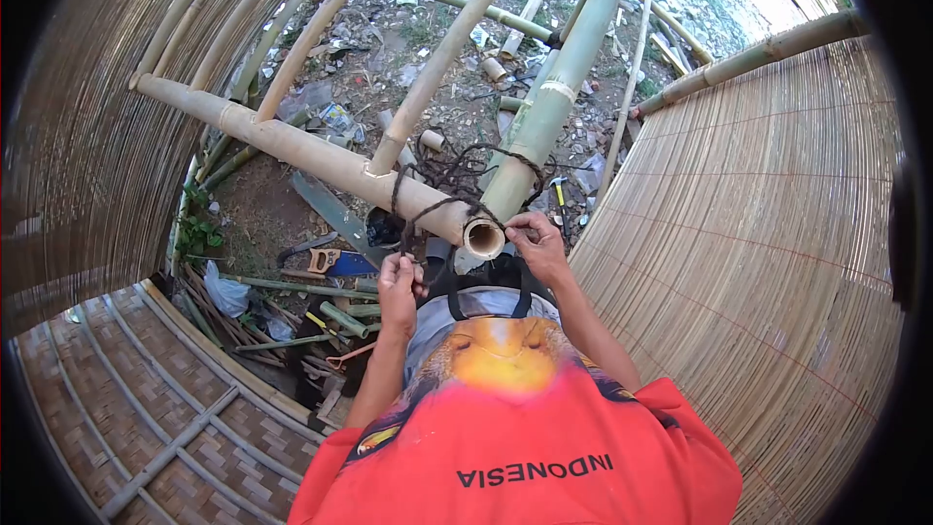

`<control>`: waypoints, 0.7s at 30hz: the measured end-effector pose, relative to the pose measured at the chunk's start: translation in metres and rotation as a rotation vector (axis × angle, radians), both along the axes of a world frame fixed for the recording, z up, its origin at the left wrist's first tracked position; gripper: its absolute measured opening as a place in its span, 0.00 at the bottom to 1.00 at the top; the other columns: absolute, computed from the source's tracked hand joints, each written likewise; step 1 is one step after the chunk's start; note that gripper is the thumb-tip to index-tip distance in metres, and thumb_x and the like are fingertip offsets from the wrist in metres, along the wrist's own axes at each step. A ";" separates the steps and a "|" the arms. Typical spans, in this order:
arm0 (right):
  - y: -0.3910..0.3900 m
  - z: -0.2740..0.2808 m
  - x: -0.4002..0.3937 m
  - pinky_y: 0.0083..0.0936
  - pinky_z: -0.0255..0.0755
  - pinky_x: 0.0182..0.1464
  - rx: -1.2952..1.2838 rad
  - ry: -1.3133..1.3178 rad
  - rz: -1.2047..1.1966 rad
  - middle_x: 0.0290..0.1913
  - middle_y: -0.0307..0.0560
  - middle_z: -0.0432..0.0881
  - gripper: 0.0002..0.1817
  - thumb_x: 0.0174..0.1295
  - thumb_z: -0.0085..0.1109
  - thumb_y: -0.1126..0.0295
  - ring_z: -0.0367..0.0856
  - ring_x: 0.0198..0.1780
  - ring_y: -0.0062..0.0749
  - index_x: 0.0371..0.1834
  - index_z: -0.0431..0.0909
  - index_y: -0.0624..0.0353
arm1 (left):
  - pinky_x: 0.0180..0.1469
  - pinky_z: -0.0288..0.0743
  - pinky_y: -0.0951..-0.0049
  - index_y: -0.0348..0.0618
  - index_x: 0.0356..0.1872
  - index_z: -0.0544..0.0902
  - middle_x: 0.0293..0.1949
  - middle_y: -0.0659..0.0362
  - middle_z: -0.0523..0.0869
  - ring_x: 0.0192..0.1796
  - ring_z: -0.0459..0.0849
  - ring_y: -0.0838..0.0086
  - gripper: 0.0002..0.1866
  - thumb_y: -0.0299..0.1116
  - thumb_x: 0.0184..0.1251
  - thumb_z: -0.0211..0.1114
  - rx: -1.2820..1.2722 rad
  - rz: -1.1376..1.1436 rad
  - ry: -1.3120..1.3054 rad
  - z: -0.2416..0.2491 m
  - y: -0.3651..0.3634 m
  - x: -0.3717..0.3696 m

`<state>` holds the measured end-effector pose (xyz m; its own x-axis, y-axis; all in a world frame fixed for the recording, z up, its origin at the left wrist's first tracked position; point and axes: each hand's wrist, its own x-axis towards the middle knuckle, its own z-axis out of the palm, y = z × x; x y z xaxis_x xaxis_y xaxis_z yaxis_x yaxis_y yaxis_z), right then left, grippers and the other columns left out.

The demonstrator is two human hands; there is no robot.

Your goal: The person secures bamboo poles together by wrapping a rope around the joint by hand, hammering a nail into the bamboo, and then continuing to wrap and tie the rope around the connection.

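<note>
A dark fibre rope (pixel 457 167) loops around the joint where a tan bamboo pole (pixel 321 157) meets a thicker green bamboo pole (pixel 540 109). The tan pole's hollow cut end faces me. Below that pole, on the left of its end, my left hand (pixel 397 282) is closed on a hanging strand of the rope. My right hand (pixel 534 241) has its fingers pinched beside the cut end, where the rope passes; it appears to grip a strand there, though the fingertips partly hide it. More rope lies in loose loops behind the joint.
Slatted bamboo screens stand at the left (pixel 73 136) and right (pixel 748 194); a woven panel (pixel 194 408) is at lower left. On the littered ground below lie a handsaw (pixel 345 263), a yellow-handled hammer (pixel 561 196), a plastic bag (pixel 226 292) and cut bamboo pieces (pixel 344 319).
</note>
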<state>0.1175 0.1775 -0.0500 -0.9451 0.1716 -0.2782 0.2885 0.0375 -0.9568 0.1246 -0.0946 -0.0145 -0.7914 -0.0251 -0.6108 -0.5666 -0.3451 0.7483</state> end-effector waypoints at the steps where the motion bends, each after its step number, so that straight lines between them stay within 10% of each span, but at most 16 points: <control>1: 0.000 -0.001 0.001 0.23 0.79 0.52 -0.013 -0.015 -0.013 0.42 0.36 0.84 0.07 0.68 0.70 0.75 0.86 0.47 0.23 0.47 0.86 0.58 | 0.31 0.75 0.76 0.50 0.49 0.75 0.32 0.65 0.79 0.28 0.74 0.81 0.09 0.43 0.85 0.57 -0.056 0.050 -0.065 -0.020 -0.008 0.019; 6: 0.005 0.011 -0.005 0.24 0.78 0.46 0.056 -0.035 0.060 0.40 0.37 0.82 0.08 0.65 0.71 0.76 0.85 0.44 0.23 0.47 0.87 0.58 | 0.33 0.79 0.75 0.49 0.52 0.73 0.36 0.61 0.83 0.28 0.77 0.79 0.09 0.42 0.88 0.52 -0.203 0.257 -0.229 -0.058 -0.012 0.034; 14: 0.012 0.064 -0.051 0.36 0.73 0.39 0.494 0.157 0.453 0.31 0.47 0.79 0.08 0.59 0.74 0.70 0.80 0.35 0.42 0.42 0.91 0.54 | 0.38 0.74 0.80 0.40 0.52 0.76 0.35 0.62 0.85 0.33 0.80 0.84 0.07 0.32 0.84 0.60 -0.334 -0.021 0.541 0.052 -0.001 -0.043; 21: 0.012 0.071 -0.060 0.36 0.75 0.38 0.589 0.284 0.504 0.31 0.47 0.82 0.07 0.58 0.76 0.71 0.82 0.34 0.42 0.39 0.90 0.56 | 0.42 0.77 0.78 0.39 0.50 0.78 0.35 0.63 0.86 0.37 0.82 0.82 0.05 0.28 0.82 0.61 -0.356 -0.369 0.563 0.068 0.051 -0.066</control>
